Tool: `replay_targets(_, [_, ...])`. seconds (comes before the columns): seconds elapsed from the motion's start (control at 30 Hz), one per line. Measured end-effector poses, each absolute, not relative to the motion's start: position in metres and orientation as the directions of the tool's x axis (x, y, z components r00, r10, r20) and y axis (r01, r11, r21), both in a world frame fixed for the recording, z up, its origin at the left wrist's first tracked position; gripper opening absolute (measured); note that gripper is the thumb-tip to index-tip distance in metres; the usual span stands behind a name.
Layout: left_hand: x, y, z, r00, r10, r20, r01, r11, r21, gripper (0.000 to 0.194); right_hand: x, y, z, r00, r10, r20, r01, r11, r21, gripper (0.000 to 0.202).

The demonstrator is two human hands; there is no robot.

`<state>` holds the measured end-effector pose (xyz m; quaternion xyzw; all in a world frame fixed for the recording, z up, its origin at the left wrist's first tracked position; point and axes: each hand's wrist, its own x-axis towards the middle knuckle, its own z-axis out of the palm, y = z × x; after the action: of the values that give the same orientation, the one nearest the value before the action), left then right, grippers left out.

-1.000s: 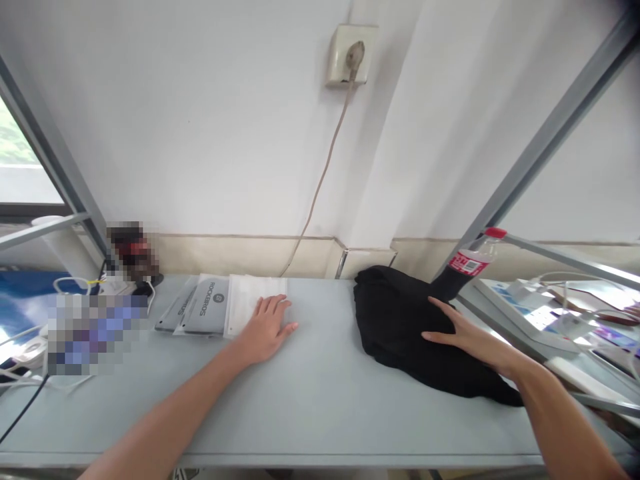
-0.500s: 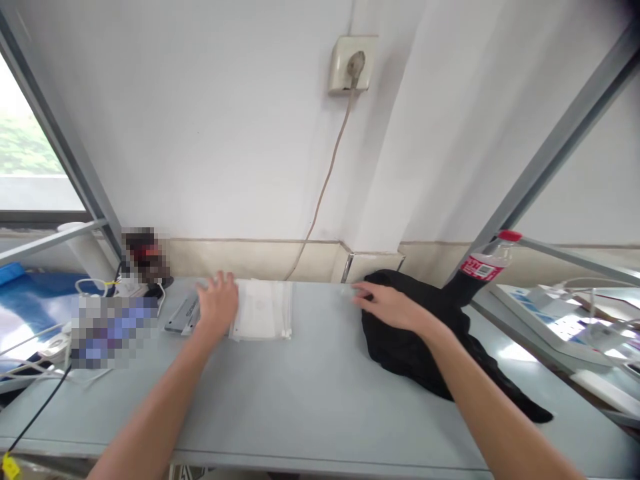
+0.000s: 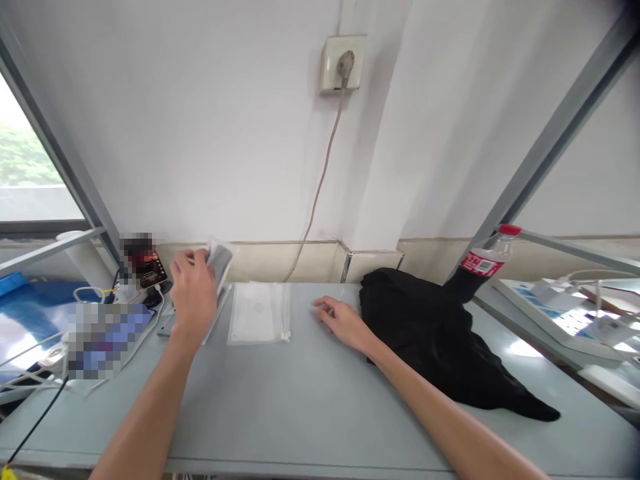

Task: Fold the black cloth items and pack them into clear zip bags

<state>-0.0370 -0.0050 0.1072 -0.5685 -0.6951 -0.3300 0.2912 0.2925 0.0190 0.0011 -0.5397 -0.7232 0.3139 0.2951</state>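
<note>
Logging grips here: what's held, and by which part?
The left hand holds a grey packet, apparently by its left side; the exact grip is hidden. The right hand looks empty.

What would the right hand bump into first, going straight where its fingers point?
Probably the white pouch, near its far right corner; the right hand might pass over it, as its height is unclear.

There are two hands point(image 3: 194, 293) point(image 3: 346, 325), one black cloth point(image 3: 425, 333), one bottle point(image 3: 483, 267), one socket point(image 3: 333, 65).
</note>
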Motion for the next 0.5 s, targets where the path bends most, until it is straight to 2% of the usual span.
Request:
replay_targets(0.1, [-0.031,-0.01,0.114,-0.165,0.379,0.911,0.951,-0.184,0.249,0.031,0.29,0.014,0.005,-0.27,0.951,0.153,0.523,0.278,-0.806,0.034])
replay_targets(0.2, [-0.02,-0.01,0.107,-0.211,0.343,0.915,0.833,-0.427,0.352,0.032,0.285,0.008,0.008,-0.342,0.919,0.199,0.44,0.343,-0.83,0.04])
replay_targets(0.27, [-0.008,-0.01,0.097,-0.285,0.453,0.845,0.71,-0.493,0.504,0.042,0.28,0.005,0.009,-0.386,0.898,0.21,0.365,0.358,-0.859,0.045])
replay_targets(0.33, [0.008,-0.01,0.085,-0.291,0.639,0.712,0.554,-0.494,0.67,0.048,0.276,0.002,0.009,-0.414,0.886,0.209,0.237,0.327,-0.915,0.048])
replay_targets(0.4, [0.024,-0.01,0.071,-0.242,0.808,0.537,0.417,-0.413,0.81,0.048,0.272,-0.001,0.01,-0.428,0.887,0.173,0.067,0.222,-0.973,0.052])
replay_targets(0.5, [0.043,-0.012,0.052,-0.132,0.947,0.293,0.3,-0.243,0.922,0.046,0.268,-0.004,0.013,-0.399,0.912,0.092,-0.089,0.061,-0.994,0.057])
